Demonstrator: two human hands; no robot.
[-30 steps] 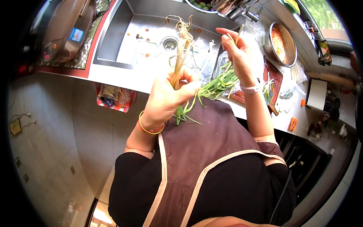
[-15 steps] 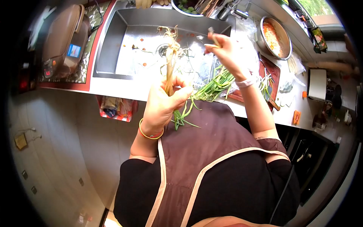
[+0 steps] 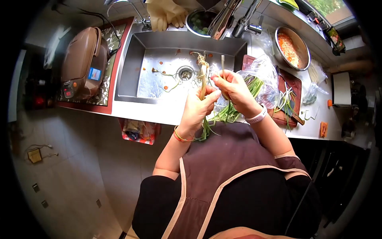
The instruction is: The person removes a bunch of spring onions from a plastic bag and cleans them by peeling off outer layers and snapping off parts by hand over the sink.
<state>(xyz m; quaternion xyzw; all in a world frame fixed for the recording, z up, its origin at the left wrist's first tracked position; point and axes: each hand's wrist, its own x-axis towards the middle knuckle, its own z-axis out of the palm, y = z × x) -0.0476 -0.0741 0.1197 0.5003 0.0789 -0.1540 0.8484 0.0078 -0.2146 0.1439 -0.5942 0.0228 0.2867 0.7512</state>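
My left hand (image 3: 199, 106) is closed round a bunch of green onions (image 3: 203, 75), roots up over the sink and green tops hanging down by the apron. Close beside it on the right, my right hand (image 3: 235, 91) pinches a thin stalk (image 3: 223, 63) that stands upright between thumb and fingers. Beneath and behind my right hand, more long green leaves (image 3: 254, 86) lie partly inside a clear plastic bag (image 3: 266, 73). Where these leaves meet the ones near my hands is hard to tell.
The metal sink (image 3: 133, 73) holds orange scraps and a loose stalk. A rice cooker (image 3: 81, 63) stands left. To the right are a cutting board (image 3: 292, 81) with green stems and a bowl (image 3: 306, 55) of orange and pale food. Rubber gloves (image 3: 161, 14) hang behind the sink.
My right hand has come down from the raised position over the sink's right side to beside my left hand, still pinching a stalk. The view has shifted, showing more behind the sink.
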